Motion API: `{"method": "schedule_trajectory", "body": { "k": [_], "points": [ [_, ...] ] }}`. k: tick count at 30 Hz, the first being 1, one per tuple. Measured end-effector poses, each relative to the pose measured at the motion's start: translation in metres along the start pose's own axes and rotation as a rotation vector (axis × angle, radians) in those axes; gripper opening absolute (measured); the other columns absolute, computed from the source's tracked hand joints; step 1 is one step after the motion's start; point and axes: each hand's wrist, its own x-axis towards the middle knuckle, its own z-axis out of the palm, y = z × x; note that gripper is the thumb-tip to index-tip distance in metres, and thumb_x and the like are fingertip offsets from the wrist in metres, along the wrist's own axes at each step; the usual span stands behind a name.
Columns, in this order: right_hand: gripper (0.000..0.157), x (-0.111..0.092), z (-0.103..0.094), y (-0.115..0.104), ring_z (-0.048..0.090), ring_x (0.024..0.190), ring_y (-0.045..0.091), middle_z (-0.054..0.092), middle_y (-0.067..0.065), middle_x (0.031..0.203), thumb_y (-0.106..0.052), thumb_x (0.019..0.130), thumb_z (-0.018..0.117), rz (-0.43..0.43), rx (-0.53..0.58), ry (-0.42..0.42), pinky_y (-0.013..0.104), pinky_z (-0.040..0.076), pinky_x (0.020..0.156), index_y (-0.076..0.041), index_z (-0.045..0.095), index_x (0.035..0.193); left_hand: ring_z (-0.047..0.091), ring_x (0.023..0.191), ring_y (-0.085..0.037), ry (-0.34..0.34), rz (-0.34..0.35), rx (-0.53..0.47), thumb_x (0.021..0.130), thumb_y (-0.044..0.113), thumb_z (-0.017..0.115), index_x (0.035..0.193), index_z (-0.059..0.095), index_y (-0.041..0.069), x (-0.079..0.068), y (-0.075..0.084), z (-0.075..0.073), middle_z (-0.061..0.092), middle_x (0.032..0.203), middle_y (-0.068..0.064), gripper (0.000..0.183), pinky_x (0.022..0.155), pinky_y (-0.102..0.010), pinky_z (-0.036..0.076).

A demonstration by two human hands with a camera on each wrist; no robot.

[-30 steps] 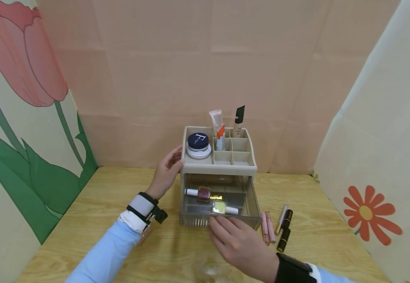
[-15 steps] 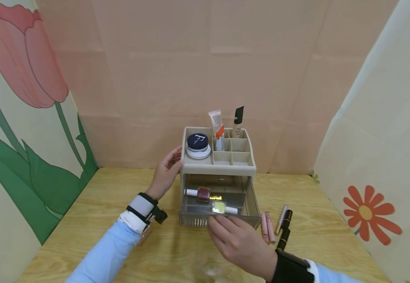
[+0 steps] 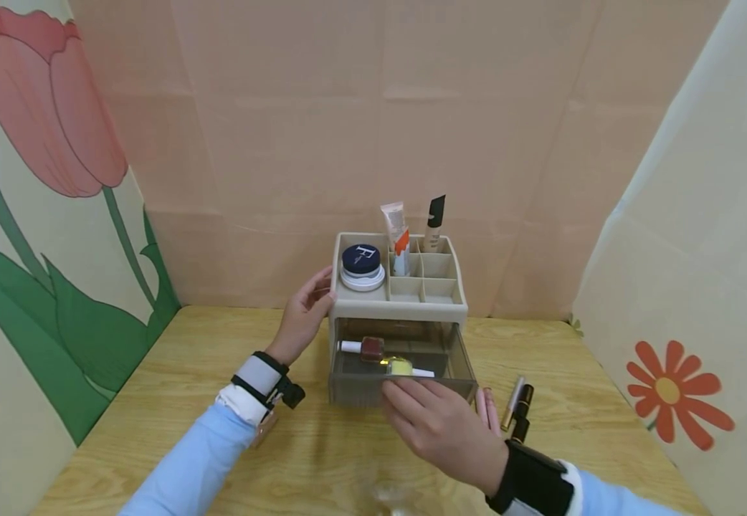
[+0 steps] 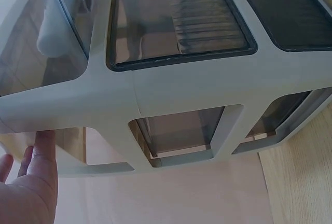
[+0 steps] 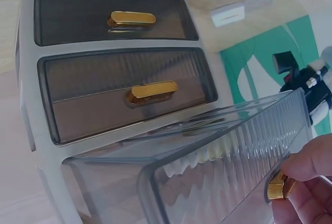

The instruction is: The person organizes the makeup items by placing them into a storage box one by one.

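A cream makeup organizer [image 3: 399, 309] stands on the table with its smoky clear top drawer [image 3: 359, 393] pulled out. In the right wrist view, my right hand [image 5: 311, 182] pinches the drawer's gold handle [image 5: 276, 189] between thumb and fingers. My left hand [image 3: 301, 321] rests against the organizer's left side, fingers fairly straight. Inside the drawer lie a dark red nail polish bottle [image 3: 372, 349] and a yellow one [image 3: 401, 367], both white-capped. Up top sit a navy-lidded jar [image 3: 360, 258] on a white round case [image 3: 362, 281], a squeeze tube [image 3: 401, 247] and a black-capped tube [image 3: 434, 221].
Right of the organizer lie pink tubes [image 3: 492, 412], a silver-and-gold tube [image 3: 512, 403] and black tubes [image 3: 523, 403]. Two lower drawers with gold handles [image 5: 153, 90] are closed. A clear object [image 3: 391, 494] lies at the front table edge. Fabric walls stand behind and on both sides.
The drawer front has moved slightly back toward the organizer with my right hand on it. The nail polish bottles have shifted and sit closer to the drawer front. The left hand stays put.
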Motion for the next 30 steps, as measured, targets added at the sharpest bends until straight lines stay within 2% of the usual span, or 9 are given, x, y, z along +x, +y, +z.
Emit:
{"method": "schedule_trajectory", "body": {
  "k": [5,12,15,19,23,25,27,30],
  "points": [
    [0.057,0.000,0.007,0.005,0.064,0.097,0.023,0.065,0.012,0.109,0.002,0.105,0.017,0.009,0.002,-0.016,0.033,0.055,0.081,-0.004,0.073,0.102,0.051,0.118,-0.034,-0.005,-0.009,0.014,0.100,0.007,0.049,0.147,0.039,0.001,-0.008,0.020,0.003,0.048,0.135,-0.025,0.049,0.091,-0.035,0.051],
    [0.055,0.002,0.021,0.013,0.063,0.099,0.022,0.066,0.010,0.109,0.002,0.105,0.019,0.018,-0.045,-0.015,0.033,0.054,0.083,-0.005,0.074,0.103,0.050,0.119,-0.035,-0.004,-0.009,0.004,0.099,0.006,0.049,0.147,0.039,0.000,-0.008,0.021,0.003,0.048,0.135,-0.025,0.049,0.091,-0.035,0.051],
    [0.057,0.002,0.025,0.018,0.063,0.098,0.022,0.066,0.010,0.108,0.000,0.106,0.017,0.031,-0.030,-0.017,0.033,0.055,0.083,-0.005,0.074,0.102,0.050,0.119,-0.034,-0.007,-0.011,0.006,0.100,0.006,0.048,0.147,0.038,0.001,-0.008,0.021,0.003,0.048,0.136,-0.025,0.049,0.092,-0.035,0.051],
    [0.063,0.004,0.032,0.023,0.063,0.097,0.023,0.066,0.011,0.107,-0.002,0.106,0.011,0.049,-0.008,-0.042,0.034,0.055,0.083,-0.005,0.074,0.103,0.050,0.120,-0.033,-0.005,-0.018,0.008,0.100,0.008,0.049,0.148,0.038,0.004,-0.004,0.010,0.001,0.048,0.136,-0.023,0.049,0.093,-0.037,0.050],
    [0.063,0.005,0.040,0.028,0.063,0.096,0.023,0.066,0.012,0.106,-0.001,0.106,0.010,0.050,-0.023,-0.050,0.033,0.055,0.082,-0.004,0.073,0.103,0.050,0.120,-0.031,0.002,-0.015,-0.002,0.100,0.012,0.050,0.148,0.040,0.009,0.002,-0.006,-0.001,0.049,0.136,-0.019,0.048,0.093,-0.037,0.050],
    [0.057,0.006,0.044,0.031,0.063,0.096,0.023,0.066,0.012,0.106,0.000,0.106,0.016,0.051,-0.025,-0.052,0.033,0.055,0.080,-0.004,0.073,0.103,0.050,0.119,-0.030,0.008,-0.008,-0.002,0.100,0.013,0.051,0.147,0.042,0.012,0.003,-0.009,-0.001,0.050,0.135,-0.017,0.048,0.093,-0.037,0.050],
    [0.045,0.006,0.048,0.034,0.063,0.096,0.023,0.065,0.012,0.107,0.000,0.104,0.029,0.053,-0.022,-0.061,0.032,0.055,0.079,-0.004,0.073,0.104,0.051,0.118,-0.029,0.010,0.001,-0.003,0.100,0.014,0.052,0.147,0.043,0.013,0.003,-0.011,-0.001,0.051,0.134,-0.016,0.048,0.092,-0.037,0.051],
    [0.023,0.006,0.053,0.038,0.062,0.097,0.023,0.065,0.012,0.108,-0.002,0.094,0.052,0.055,-0.033,-0.078,0.032,0.055,0.078,-0.004,0.073,0.104,0.052,0.117,-0.026,0.016,0.008,0.003,0.100,0.017,0.053,0.146,0.044,0.016,0.003,-0.013,-0.001,0.052,0.133,-0.012,0.048,0.092,-0.036,0.051]
  ]
}}
